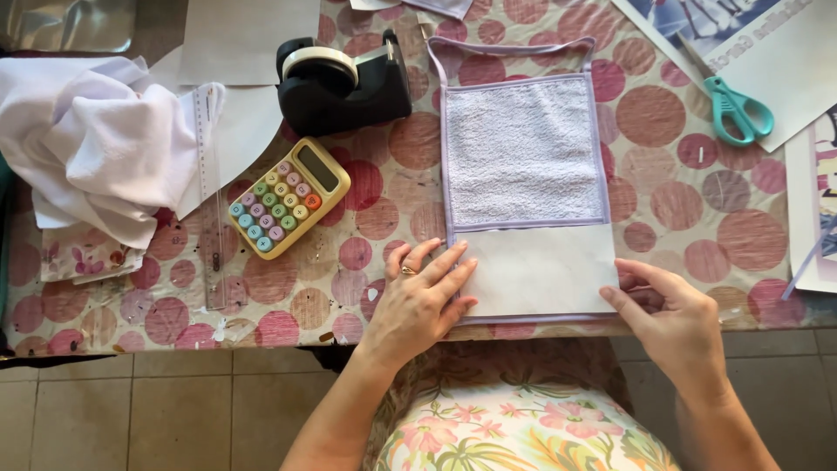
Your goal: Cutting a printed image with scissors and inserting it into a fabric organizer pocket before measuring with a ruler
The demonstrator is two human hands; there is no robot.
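White paper piece [545, 270] already lying on towel [521, 148], 6 o'clock end. Left hand [418, 301] flat, fingers spread, pressing it. Right hand [671, 318] pinching paper edge. Scissors [737, 109] untouched, 2 o'clock.

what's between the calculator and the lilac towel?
Head view: only bare dotted tablecloth separates the yellow calculator from the lilac-edged towel; the black tape dispenser sits further up.
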